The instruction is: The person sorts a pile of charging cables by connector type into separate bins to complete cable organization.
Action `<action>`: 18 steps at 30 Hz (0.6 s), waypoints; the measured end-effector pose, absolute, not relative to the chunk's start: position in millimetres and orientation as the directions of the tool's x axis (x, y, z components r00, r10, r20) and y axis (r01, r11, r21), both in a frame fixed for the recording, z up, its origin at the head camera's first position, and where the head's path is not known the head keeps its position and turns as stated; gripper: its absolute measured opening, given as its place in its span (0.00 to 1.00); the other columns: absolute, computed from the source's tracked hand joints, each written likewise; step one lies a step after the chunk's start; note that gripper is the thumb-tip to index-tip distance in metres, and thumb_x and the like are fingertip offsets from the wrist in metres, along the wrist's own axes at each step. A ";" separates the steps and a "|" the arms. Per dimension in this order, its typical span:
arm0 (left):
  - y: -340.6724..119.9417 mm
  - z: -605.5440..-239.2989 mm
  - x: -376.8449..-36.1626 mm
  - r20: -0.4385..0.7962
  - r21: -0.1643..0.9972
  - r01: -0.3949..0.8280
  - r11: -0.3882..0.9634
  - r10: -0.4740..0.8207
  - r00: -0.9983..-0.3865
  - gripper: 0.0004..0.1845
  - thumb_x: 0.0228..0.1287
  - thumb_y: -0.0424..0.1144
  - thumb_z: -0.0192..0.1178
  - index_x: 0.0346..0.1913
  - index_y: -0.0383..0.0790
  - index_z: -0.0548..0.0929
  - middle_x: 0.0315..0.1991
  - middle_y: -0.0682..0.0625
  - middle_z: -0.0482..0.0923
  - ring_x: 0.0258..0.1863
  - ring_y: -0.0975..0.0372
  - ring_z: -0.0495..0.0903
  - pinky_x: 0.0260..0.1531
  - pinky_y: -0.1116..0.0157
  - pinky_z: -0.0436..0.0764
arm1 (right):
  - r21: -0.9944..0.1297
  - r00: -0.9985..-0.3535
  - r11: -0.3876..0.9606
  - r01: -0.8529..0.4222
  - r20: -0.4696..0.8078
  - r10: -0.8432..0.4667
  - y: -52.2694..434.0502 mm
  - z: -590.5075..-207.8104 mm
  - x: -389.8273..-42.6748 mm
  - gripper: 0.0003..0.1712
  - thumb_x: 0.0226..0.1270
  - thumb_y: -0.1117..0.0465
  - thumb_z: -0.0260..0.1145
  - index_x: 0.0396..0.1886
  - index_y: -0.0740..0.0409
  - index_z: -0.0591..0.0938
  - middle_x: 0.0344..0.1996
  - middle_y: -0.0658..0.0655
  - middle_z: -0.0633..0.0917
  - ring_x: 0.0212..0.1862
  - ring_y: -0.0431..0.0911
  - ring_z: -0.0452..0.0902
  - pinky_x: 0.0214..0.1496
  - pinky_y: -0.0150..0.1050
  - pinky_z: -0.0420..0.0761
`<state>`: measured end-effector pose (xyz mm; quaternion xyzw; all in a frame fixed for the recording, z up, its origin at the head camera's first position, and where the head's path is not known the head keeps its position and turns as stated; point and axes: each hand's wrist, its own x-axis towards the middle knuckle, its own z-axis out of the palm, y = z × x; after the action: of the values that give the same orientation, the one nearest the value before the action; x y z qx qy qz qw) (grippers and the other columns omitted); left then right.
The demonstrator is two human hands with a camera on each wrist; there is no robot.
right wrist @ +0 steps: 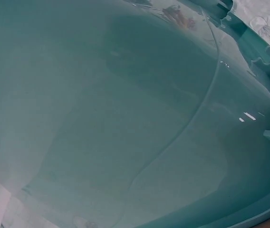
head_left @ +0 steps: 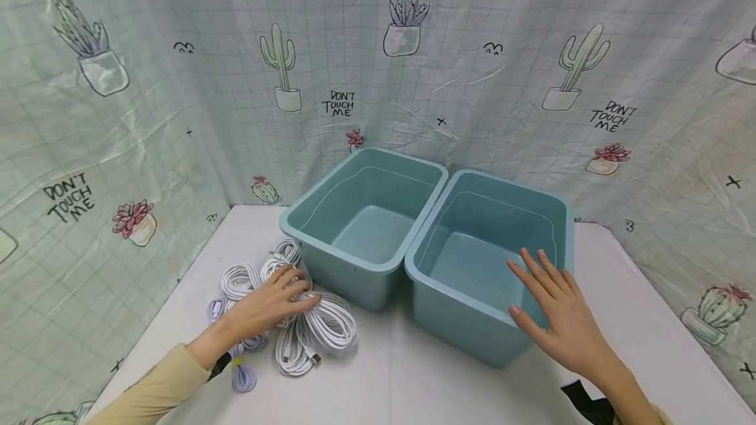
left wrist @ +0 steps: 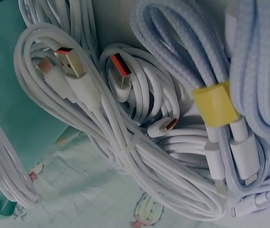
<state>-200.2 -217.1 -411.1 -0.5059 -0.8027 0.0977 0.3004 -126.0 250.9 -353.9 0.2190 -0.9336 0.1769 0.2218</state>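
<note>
1. Left hand (head_left: 272, 300), tan sleeve (head_left: 150, 385): low over the cable pile (head_left: 301, 340), fingers slightly bent, thumb at the far edge of a large white coil (head_left: 335, 325) on the pile's right side. Grip: can't tell, grasping or merely resting; undersides of fingers hidden.
2. Left wrist view: white cable bundle (left wrist: 6, 161) at the left edge, in front of teal plastic, slivers of fingers beside it. Hold on it not confirmable.
3. Right hand (head_left: 558, 317): over the near right part of the right bin (head_left: 461, 326), fingers straight and spread. Grip: released, nothing grasped. Rim contact: can't tell.
4. Pile location: left side of the white table (head_left: 390, 379), just beside the left bin (head_left: 348, 281). Mostly white, a smaller coil (head_left: 239, 281) on the left.
5. Lilac cables (head_left: 243, 380): near left of the pile, yellow tie (left wrist: 216, 104) round one bundle.
6. USB plugs (left wrist: 71, 61): metal ends exposed, red-orange inserts, on top of white cables.
7. Both bins: teal, side by side, rims close together at the far end, left one slightly farther back.
8. Behind: curtain (head_left: 207, 97), cactus prints, "DON'T TOUCH ME" lettering.
9. Black strap (head_left: 590, 405) at right wrist.
</note>
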 end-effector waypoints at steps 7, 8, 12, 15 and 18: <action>-222.8 -403.5 -199.8 0.385 -0.443 0.751 0.490 0.860 -0.334 0.30 0.39 0.28 0.56 0.51 0.52 0.73 0.42 0.49 0.73 0.47 0.52 0.71 0.52 0.51 0.68 | -0.239 -0.811 0.840 -0.487 0.481 -0.333 251.8 -353.2 -126.8 0.37 0.56 0.53 0.62 0.66 0.46 0.60 0.70 0.49 0.51 0.72 0.49 0.39 0.64 0.64 0.43; -224.2 -403.0 -200.0 0.392 -0.443 0.750 0.491 0.859 -0.330 0.30 0.39 0.28 0.56 0.51 0.52 0.73 0.42 0.49 0.73 0.46 0.53 0.71 0.51 0.51 0.68 | -0.242 -0.815 0.841 -0.484 0.475 -0.332 252.1 -353.4 -126.8 0.37 0.56 0.52 0.62 0.66 0.46 0.60 0.70 0.50 0.51 0.72 0.49 0.39 0.64 0.64 0.42; -231.1 -400.7 -199.1 0.408 -0.446 0.742 0.500 0.852 -0.329 0.31 0.37 0.26 0.60 0.51 0.51 0.74 0.41 0.49 0.73 0.46 0.53 0.71 0.51 0.51 0.68 | -0.239 -0.823 0.844 -0.481 0.455 -0.340 252.7 -352.9 -126.5 0.38 0.57 0.51 0.62 0.67 0.45 0.58 0.70 0.50 0.49 0.72 0.50 0.37 0.64 0.64 0.41; -237.1 -397.7 -196.7 0.404 -0.441 0.735 0.516 0.845 -0.350 0.32 0.34 0.27 0.64 0.50 0.51 0.75 0.42 0.49 0.73 0.46 0.52 0.71 0.51 0.51 0.68 | -0.225 -0.821 0.844 -0.487 0.448 -0.355 253.2 -352.3 -126.2 0.39 0.56 0.50 0.62 0.67 0.45 0.58 0.71 0.50 0.47 0.72 0.49 0.35 0.64 0.65 0.40; -242.3 -393.1 -194.6 0.399 -0.429 0.731 0.530 0.838 -0.373 0.33 0.34 0.26 0.63 0.51 0.50 0.75 0.42 0.48 0.73 0.46 0.51 0.71 0.50 0.51 0.68 | -0.215 -0.819 0.845 -0.490 0.445 -0.362 253.7 -352.6 -125.8 0.40 0.55 0.50 0.63 0.67 0.46 0.58 0.71 0.50 0.46 0.72 0.49 0.34 0.64 0.65 0.39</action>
<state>-194.6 -242.3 -393.1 -0.4762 -0.8236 0.0905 0.2943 -125.8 253.7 -352.6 0.2267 -0.9399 0.1621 0.1974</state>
